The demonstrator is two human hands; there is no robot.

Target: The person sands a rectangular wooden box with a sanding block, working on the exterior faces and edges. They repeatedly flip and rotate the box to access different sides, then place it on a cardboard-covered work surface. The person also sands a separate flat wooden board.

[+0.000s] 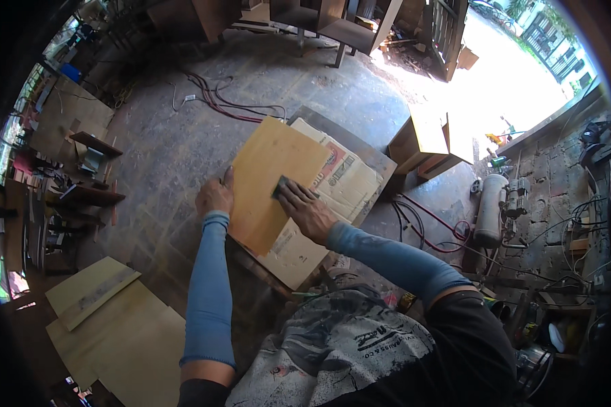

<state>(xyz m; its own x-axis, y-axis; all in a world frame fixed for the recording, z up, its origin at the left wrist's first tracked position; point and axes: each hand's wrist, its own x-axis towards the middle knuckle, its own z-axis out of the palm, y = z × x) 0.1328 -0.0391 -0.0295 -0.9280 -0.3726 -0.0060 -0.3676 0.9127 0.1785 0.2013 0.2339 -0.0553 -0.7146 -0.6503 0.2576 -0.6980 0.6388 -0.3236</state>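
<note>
A yellow-brown wooden panel [271, 176] lies flat on newspaper sheets [339, 180] spread over a work surface. My left hand [214, 197] rests on the panel's left edge and steadies it. My right hand [305, 209] presses a small dark sanding pad [280, 186] onto the panel's right part. Both forearms wear blue sleeves.
Several more yellow panels [115, 325] lie on the floor at lower left. Red cables [217, 102] run across the concrete floor. A wooden box [421, 142] stands to the right, an air compressor tank [489, 210] beside it. Wooden furniture frames [332, 24] stand at the back.
</note>
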